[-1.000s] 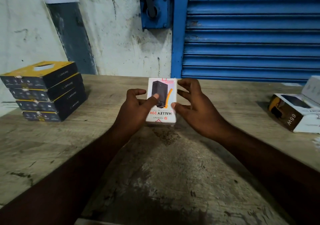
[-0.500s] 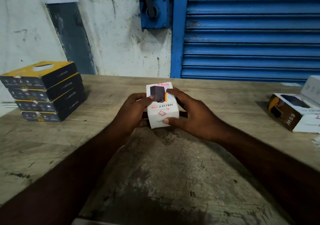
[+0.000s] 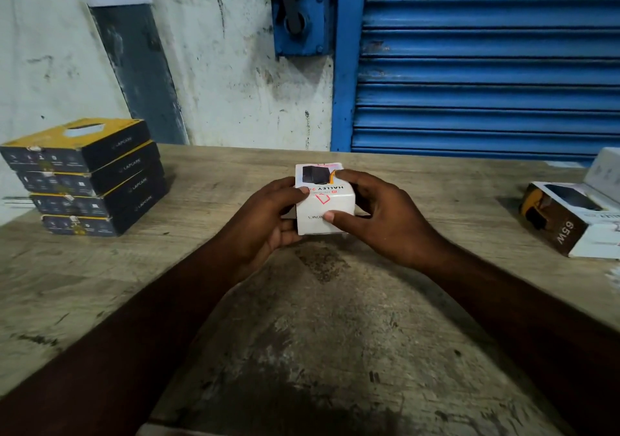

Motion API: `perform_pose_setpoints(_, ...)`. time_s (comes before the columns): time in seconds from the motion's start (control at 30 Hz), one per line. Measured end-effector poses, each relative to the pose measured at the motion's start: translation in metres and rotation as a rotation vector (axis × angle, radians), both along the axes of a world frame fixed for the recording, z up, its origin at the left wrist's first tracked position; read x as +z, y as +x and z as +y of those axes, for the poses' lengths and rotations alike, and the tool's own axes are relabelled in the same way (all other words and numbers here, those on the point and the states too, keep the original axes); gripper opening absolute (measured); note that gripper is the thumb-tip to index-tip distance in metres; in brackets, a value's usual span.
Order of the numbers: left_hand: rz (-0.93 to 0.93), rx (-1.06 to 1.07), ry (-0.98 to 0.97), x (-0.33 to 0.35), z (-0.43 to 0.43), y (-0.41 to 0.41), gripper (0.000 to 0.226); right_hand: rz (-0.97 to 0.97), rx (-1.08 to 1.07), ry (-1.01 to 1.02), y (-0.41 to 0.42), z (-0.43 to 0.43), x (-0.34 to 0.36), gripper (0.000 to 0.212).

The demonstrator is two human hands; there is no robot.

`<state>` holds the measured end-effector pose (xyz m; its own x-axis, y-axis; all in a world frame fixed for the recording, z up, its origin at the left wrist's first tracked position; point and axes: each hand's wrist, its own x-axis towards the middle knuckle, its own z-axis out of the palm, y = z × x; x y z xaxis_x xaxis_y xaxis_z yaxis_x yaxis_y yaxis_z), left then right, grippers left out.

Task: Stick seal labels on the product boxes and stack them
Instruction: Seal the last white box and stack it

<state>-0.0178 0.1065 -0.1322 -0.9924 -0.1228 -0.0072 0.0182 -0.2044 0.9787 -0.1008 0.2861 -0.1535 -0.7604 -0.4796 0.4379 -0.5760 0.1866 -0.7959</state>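
Both hands are wrapped around a small white box (image 3: 324,201) in the middle of the wooden table (image 3: 335,351), about halfway between the near edge and the far wall. The left hand (image 3: 268,221) grips its left side with the thumb pressed on the top face, and the right hand (image 3: 385,217) clamps the right side, thumb flat on the near face and a finger laid over the top. The box has a dark product photo and "HALLEY" printed upside down on top, plus a red-outlined label (image 3: 322,198) at the near top edge. Far left sits a stack of four black-and-yellow boxes (image 3: 87,177), well apart from the hands. At the right edge there's a brown-and-white 65W box (image 3: 567,221) with a white box (image 3: 604,174) just behind it. A blue roller shutter (image 3: 486,60) is behind the table.
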Motion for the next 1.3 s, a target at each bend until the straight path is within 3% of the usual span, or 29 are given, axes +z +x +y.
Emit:
perform_pose_setpoints(0.13, -0.053, -0.007, 0.128, 0.001, 0.0, 0.001, 0.035, 0.02, 0.0, 0.004, 0.0, 0.001, 0.001, 0.055)
perform_pose_setpoints(0.33, -0.142, -0.023, 0.142, 0.001, -0.002, 0.0, 0.038, 0.1, -0.059, 0.055, 0.003, 0.003, 0.007, 0.05)
perform_pose_setpoints(0.67, -0.145, 0.056, 0.024, 0.001, 0.001, 0.0, 0.035, 0.485, -0.093, 0.248, 0.01, 0.003, 0.014, 0.043)
perform_pose_setpoints(1.3, -0.157, -0.004, -0.035, 0.001, 0.002, 0.002, 0.02, 0.342, 0.017, 0.208, 0.016, 0.005, 0.022, 0.044)
